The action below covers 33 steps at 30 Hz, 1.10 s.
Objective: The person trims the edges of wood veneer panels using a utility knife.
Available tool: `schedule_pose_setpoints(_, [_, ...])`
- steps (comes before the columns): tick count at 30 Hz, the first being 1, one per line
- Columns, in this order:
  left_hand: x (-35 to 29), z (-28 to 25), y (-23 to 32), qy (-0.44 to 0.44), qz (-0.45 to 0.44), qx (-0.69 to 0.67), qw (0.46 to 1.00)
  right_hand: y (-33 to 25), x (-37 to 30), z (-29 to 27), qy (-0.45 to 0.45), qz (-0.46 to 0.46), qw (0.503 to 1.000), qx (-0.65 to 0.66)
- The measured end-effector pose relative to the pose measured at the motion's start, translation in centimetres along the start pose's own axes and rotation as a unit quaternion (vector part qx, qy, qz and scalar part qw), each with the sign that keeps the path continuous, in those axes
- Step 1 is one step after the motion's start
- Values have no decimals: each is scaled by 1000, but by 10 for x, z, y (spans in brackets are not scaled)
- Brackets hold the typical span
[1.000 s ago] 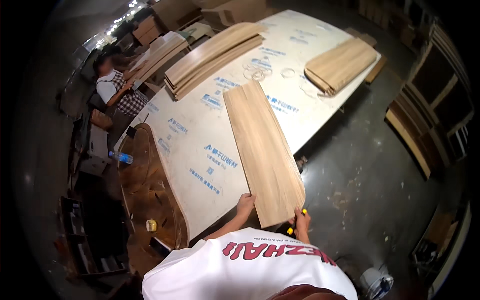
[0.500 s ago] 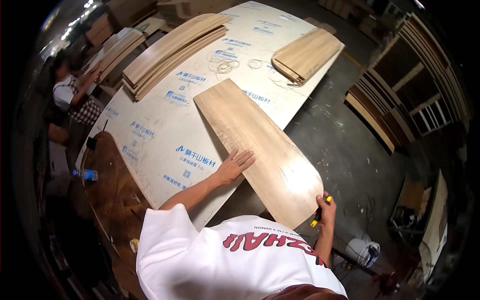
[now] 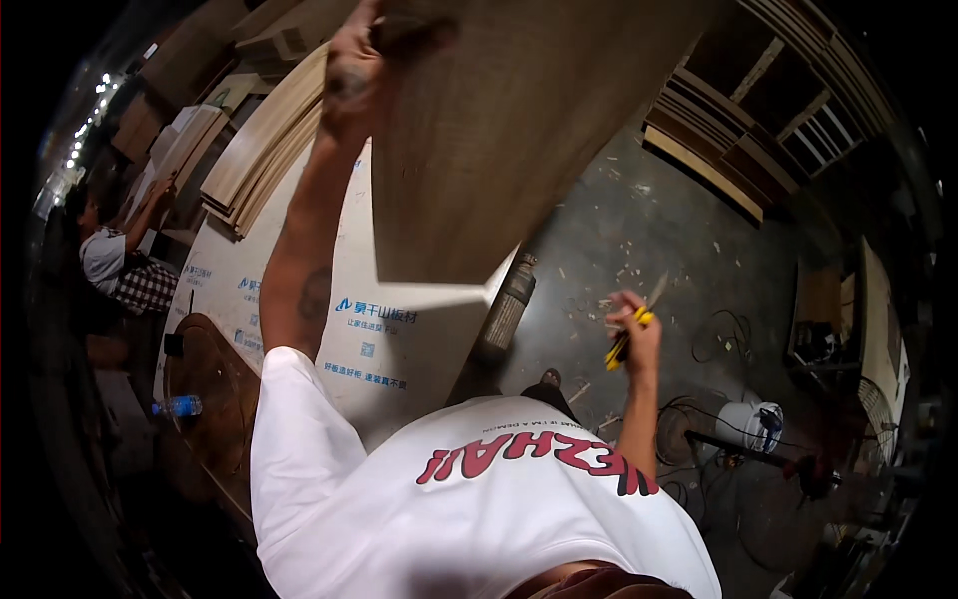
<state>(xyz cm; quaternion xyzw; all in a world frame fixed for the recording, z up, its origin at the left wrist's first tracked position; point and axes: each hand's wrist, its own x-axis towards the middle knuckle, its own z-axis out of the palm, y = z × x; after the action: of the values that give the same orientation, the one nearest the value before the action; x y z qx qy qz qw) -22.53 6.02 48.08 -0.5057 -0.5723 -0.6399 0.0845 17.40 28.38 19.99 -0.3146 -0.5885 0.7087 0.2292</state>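
A wood-grain board [image 3: 499, 150] with a straight lower edge is raised off the table and tilted up in front of me. My left hand [image 3: 357, 75], its arm stretched far forward, grips the board by its left side; the fingertips are partly dark and blurred. Away from the board, over the floor to the right, my right hand [image 3: 639, 334] is closed round a yellow and black utility knife [image 3: 619, 349]. The knife's blade points up and away from me. Under the board lies the white printed sheet [image 3: 399, 349] that covers the table.
Several curved wood boards [image 3: 264, 140] lie stacked at the table's far left. A brown panel [image 3: 205, 374] and a water bottle [image 3: 180, 405] are at left, where another person [image 3: 125, 260] works. Racked boards [image 3: 718, 170] stand far right; a white bucket [image 3: 748, 424] and cables lie on the littered floor.
The board has been lifted from the table and tilted upright by my left hand, which moved far forward. My right hand has left the board's near end, still holding the knife.
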Motion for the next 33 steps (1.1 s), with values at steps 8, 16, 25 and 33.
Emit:
schedule_pose_setpoints(8, [-88,-9,-133,216,-341,-118,907,75,-52,15,-100,179,979,-16])
schedule_pose_setpoints(16, [-335,11,-348,256,-537,123,794,129,-96,-2,-161,194,902,-351])
schedule_pose_setpoints(25, [-412,22,-306,206,-551,167,791,203,-146,-8,-214,228,905,-288])
schedule_pose_setpoints(33, [-469,42,-198,-54,-323,569,755,221,-188,40,-250,187,915,-254])
